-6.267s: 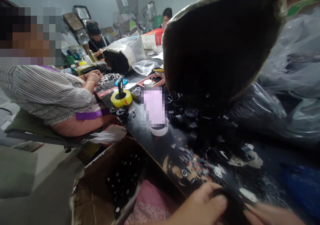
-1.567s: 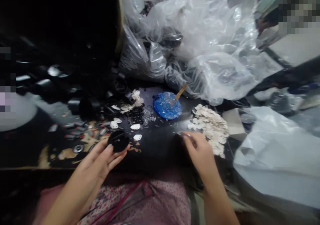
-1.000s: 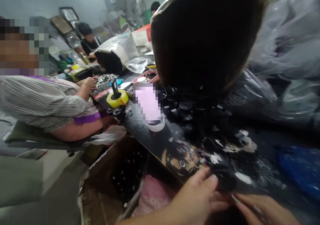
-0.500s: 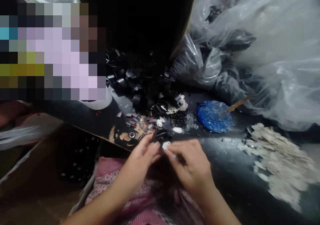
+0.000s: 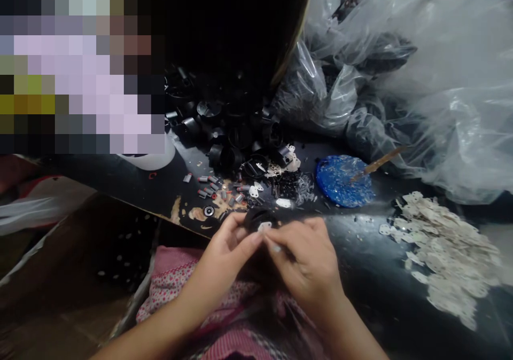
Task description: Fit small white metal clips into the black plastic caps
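Round black plastic cap [image 5: 259, 219] with a small white tab-shaped plate [image 5: 265, 226] on its face sits pinched between the two hands at the near edge of the dark worktop [image 5: 372, 274], over the person's lap. In the head view, the left hand [image 5: 224, 261] cups the cap from the left and below with its fingertips on the rim, while the right hand [image 5: 306, 261] closes on it from the right, its forefinger and thumb pressing at the white plate. Both hands are shut on the same piece, touching each other.

Half a second ago the hands were already joined at this spot and the cap and plate looked much the same, so little has changed but a slight lift of the cap toward the camera; a second before that the view swung off to the left. Judging by this, the plate is being seated in the cap and is not yet released.

Beyond the hands lie a heap of black plastic cylinders [image 5: 224, 135], small grey metal sleeves [image 5: 208, 186], a blue round lid [image 5: 344, 181] with a wooden stick [image 5: 379, 162], a pile of white plates [image 5: 444, 250] to the right, and clear plastic bags [image 5: 420, 71] behind.
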